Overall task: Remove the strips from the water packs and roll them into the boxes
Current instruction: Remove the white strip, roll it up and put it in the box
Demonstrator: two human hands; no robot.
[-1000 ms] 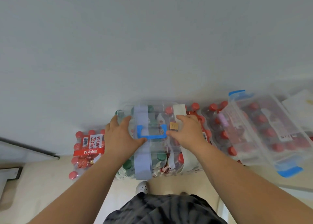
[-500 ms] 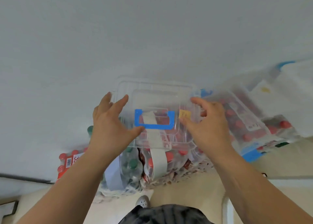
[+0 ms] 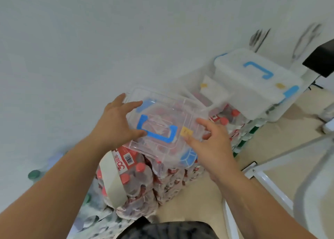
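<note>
Box (image 3: 162, 112), clear with a blue handle (image 3: 159, 136), was carried tilted just above the stacked water packs (image 3: 144, 181), pressed between the person's left hand (image 3: 115, 125) and right hand (image 3: 213, 144), fingers spread and nearly straight against its ends. A pale strip (image 3: 112, 177) lay looped over the nearest of them; a second box (image 3: 253, 88) sat on packs farther right.
</note>
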